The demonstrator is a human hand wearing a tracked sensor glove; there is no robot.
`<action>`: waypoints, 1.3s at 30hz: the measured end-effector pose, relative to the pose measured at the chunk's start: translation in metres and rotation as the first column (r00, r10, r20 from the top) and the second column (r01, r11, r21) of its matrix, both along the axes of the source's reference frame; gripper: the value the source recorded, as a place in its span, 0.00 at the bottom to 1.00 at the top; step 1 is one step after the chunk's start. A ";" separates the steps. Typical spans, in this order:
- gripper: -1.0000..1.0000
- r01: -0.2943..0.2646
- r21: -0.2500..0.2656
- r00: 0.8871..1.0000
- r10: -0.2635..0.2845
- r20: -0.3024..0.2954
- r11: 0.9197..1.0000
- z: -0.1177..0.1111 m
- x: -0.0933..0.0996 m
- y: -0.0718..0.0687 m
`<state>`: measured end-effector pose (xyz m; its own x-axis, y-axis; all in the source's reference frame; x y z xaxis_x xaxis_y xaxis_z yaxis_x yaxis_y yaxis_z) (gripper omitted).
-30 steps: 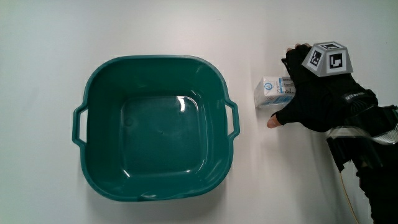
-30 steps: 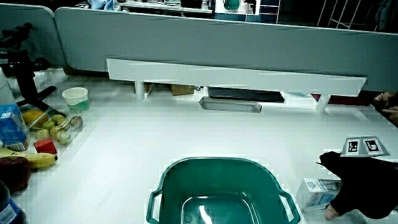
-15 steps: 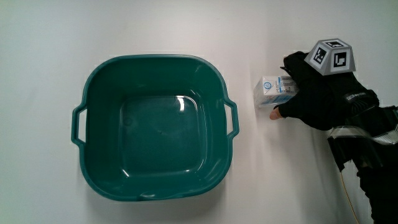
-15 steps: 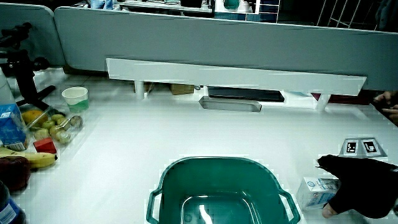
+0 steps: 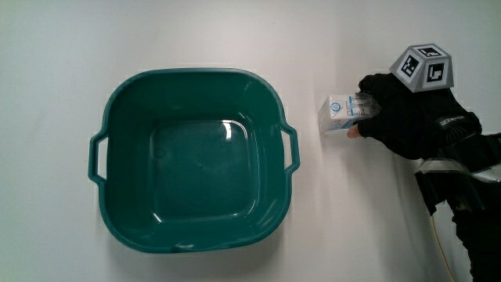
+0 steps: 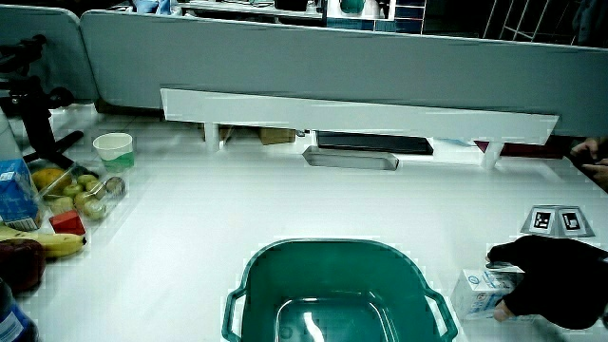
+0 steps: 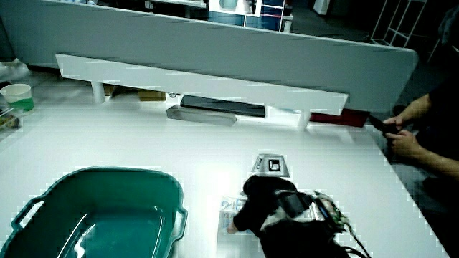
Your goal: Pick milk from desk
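Observation:
A small white and blue milk carton [image 5: 337, 115] lies on the white table beside the handle of a green basin [image 5: 196, 74]. The gloved hand [image 5: 362, 111], with a patterned cube [image 5: 425, 68] on its back, rests on the table beside the carton. Its fingers curl over the carton's end and the thumb presses the side nearer the person. In both side views the carton [image 6: 478, 291] [image 7: 231, 213] sits on the table between the basin [image 6: 323, 245] [image 7: 93, 172] and the hand [image 6: 503, 294] [image 7: 244, 215]. The basin holds nothing.
In a side view a paper cup [image 6: 115, 147], a bag of fruit [image 6: 81, 193], a banana [image 6: 47, 243] and a blue carton [image 6: 16, 193] lie near the table's edge. A white shelf [image 6: 361, 114] and a dark tray [image 6: 351, 160] stand by the low partition [image 6: 332, 66].
The thumb, spread away from the carton a second ago, has closed against its side, and the fingers have curled tighter over it. The carton and basin have not moved.

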<state>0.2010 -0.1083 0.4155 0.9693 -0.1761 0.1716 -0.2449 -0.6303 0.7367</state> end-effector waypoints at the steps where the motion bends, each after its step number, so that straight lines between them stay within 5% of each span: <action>1: 0.86 0.003 -0.012 1.000 -0.003 0.001 1.000 0.001 0.000 0.000; 13: 1.00 0.069 0.056 0.997 -0.067 -0.026 0.996 -0.002 -0.005 0.001; 23: 1.00 0.090 0.084 0.996 -0.089 -0.009 0.992 -0.009 -0.004 0.004; 30: 1.00 0.119 0.157 0.993 -0.119 -0.007 0.980 -0.044 -0.011 0.005; 37: 1.00 0.138 0.255 0.990 -0.138 -0.017 0.957 -0.077 -0.021 0.007; 39: 1.00 0.137 0.254 0.990 -0.139 -0.008 0.958 -0.082 -0.024 0.006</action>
